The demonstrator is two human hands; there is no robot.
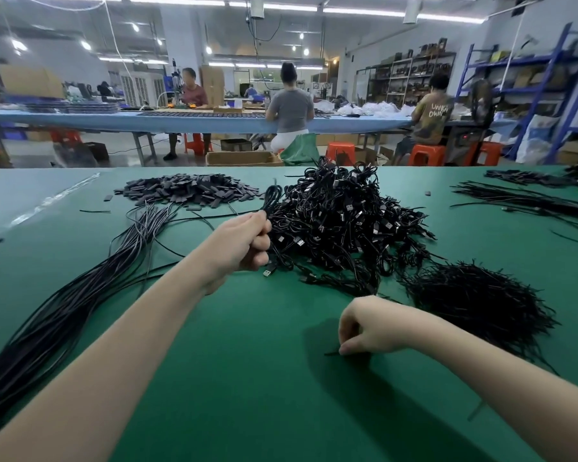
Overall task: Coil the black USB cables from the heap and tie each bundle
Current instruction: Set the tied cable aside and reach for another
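Observation:
My left hand (244, 243) grips a coiled black USB cable (271, 198); its loops stick up past my fingers and a USB plug (269, 271) hangs below the fist. Just right of that hand lies the big heap of coiled black cables (344, 225). My right hand (364, 325) is low on the green table (247, 361), pinching a thin black twist tie (331, 353) against the surface. A pile of loose black twist ties (474, 301) sits to its right.
Long straight black cables (64, 305) run along the left side of the table. A mound of small dark flat pieces (187, 190) lies at the back left. More cables (531, 201) are at the far right. Other people work at a bench behind.

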